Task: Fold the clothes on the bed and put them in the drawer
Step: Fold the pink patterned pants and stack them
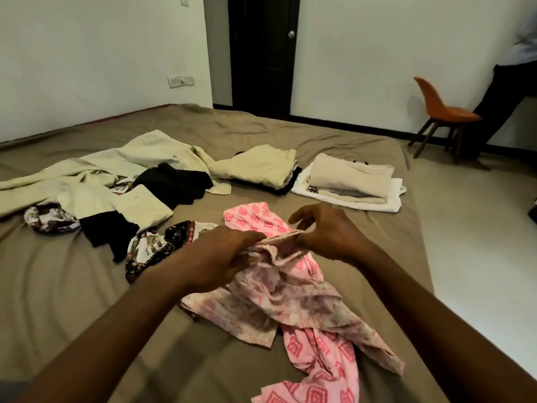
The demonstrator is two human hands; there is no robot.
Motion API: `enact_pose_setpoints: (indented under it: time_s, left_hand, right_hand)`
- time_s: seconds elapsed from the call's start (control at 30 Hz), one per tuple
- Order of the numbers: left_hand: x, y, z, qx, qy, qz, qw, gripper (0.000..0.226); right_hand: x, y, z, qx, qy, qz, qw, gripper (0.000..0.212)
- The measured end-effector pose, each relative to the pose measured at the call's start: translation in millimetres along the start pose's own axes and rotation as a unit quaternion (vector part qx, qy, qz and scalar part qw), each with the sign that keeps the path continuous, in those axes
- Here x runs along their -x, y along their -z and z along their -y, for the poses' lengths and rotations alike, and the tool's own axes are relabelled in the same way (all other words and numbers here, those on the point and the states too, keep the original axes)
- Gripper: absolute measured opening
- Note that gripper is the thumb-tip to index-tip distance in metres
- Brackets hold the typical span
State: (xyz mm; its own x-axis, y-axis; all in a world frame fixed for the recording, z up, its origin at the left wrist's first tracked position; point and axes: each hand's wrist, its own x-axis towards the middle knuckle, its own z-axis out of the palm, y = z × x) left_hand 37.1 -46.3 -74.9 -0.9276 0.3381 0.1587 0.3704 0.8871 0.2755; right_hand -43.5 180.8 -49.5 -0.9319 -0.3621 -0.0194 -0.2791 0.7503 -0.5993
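The pink patterned garment (pixel 293 303) lies crumpled in the lower centre of the frame on the brown bed (pixel 58 286), with one edge lifted between both hands. The left hand (pixel 229 251) has its fingers curled round a bunch of the cloth. The right hand (pixel 328 234) pinches the same edge just beside it, its other fingers loosely spread. The step in hand looks like finding the hem or waistband so the piece can be opened out. To do that well, the hands should probably slide apart along the edge until it is taut, then shake the twisted lower part free and lay it flat before any fold, since part of it shows its paler inside. The bare sheet just right of the garment gives room, but the bed's edge runs diagonally down the right of the frame, and the garment's tail already lies near it. To the left, a printed garment (pixel 151 245) and a black one (pixel 110 231) lie close, so spreading that way risks overlap. Two folded stacks (pixel 348 178) sit at centre right, well apart from the hands, with loose cream clothes (pixel 101 170) at upper left. No drawer is in view.
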Motion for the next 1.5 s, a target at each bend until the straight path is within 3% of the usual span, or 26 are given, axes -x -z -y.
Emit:
enact_pose_setpoints:
  time_s: [0.1, 0.2, 0.27, 0.37, 0.43, 0.5, 0.57, 0.7, 0.8, 0.93, 1.03, 1.17, 1.23, 1.33, 1.43, 1.5]
  left_hand:
    - [7, 27, 12, -0.031, 0.016, -0.020, 0.999, 0.056]
    - [18, 31, 28, -0.035, 0.052, -0.027, 0.998, 0.063]
    - [28, 25, 39, -0.027, 0.086, -0.040, 0.995, 0.068]
    - [44, 16, 49, 0.182, 0.114, -0.083, 0.973, 0.079]
    - [46, 9, 48, 0.293, 0.134, -0.166, 0.932, 0.060]
    - [43, 2, 53, 0.288, 0.183, -0.261, 0.903, 0.037]
    - [43, 1, 67, 0.254, 0.240, -0.291, 0.890, 0.022]
    - [60, -1, 123, 0.175, 0.320, -0.110, 0.925, 0.010]
    - [72, -2, 144, 0.168, 0.364, -0.054, 0.914, 0.004]
    - [70, 0, 155, 0.165, 0.411, -0.116, 0.889, 0.037]
    - [66, 0, 154, 0.147, 0.424, -0.183, 0.875, 0.020]
    - [69, 7, 150, 0.176, 0.433, -0.306, 0.830, 0.021]
    - [70, 12, 147, 0.202, 0.420, -0.340, 0.817, 0.030]
    - [70, 14, 141, 0.212, 0.388, -0.370, 0.817, 0.029]
    - [68, 13, 135, 0.195, 0.347, -0.409, 0.821, 0.021]
    - [66, 14, 132, 0.188, 0.325, -0.441, 0.815, 0.017]
  right_hand:
    - [-9, 14, 30, -0.085, -0.049, 0.052, 0.994, 0.044]
    - [-16, 4, 67, -0.276, -0.120, 0.132, 0.945, 0.018]
    - [-25, -12, 88, -0.337, -0.125, 0.132, 0.924, 0.020]
    - [-36, -41, 122, -0.311, -0.101, 0.147, 0.934, 0.017]
    - [-42, -57, 143, -0.263, -0.076, 0.165, 0.948, 0.018]
    - [-45, -67, 156, -0.233, -0.049, 0.191, 0.952, 0.026]
    - [-49, -72, 157, -0.236, -0.034, 0.202, 0.950, 0.038]
    - [-58, -90, 107, -0.128, -0.035, 0.081, 0.988, 0.033]
    - [-55, -110, 52, -0.002, -0.094, 0.100, 0.991, 0.036]
    - [-35, -137, 18, 0.099, -0.120, 0.146, 0.977, 0.044]
    - [-27, -150, 17, 0.051, -0.144, 0.181, 0.971, 0.053]
    - [-16, -156, 26, -0.050, -0.153, 0.246, 0.956, 0.057]
    - [-11, -164, 27, -0.165, -0.147, 0.219, 0.951, 0.044]
    - [-12, -177, 19, -0.220, -0.098, 0.147, 0.959, 0.021]
    - [-17, -161, 14, -0.273, -0.091, 0.067, 0.955, 0.015]
    - [-17, -131, 15, -0.351, -0.079, 0.002, 0.933, 0.015]
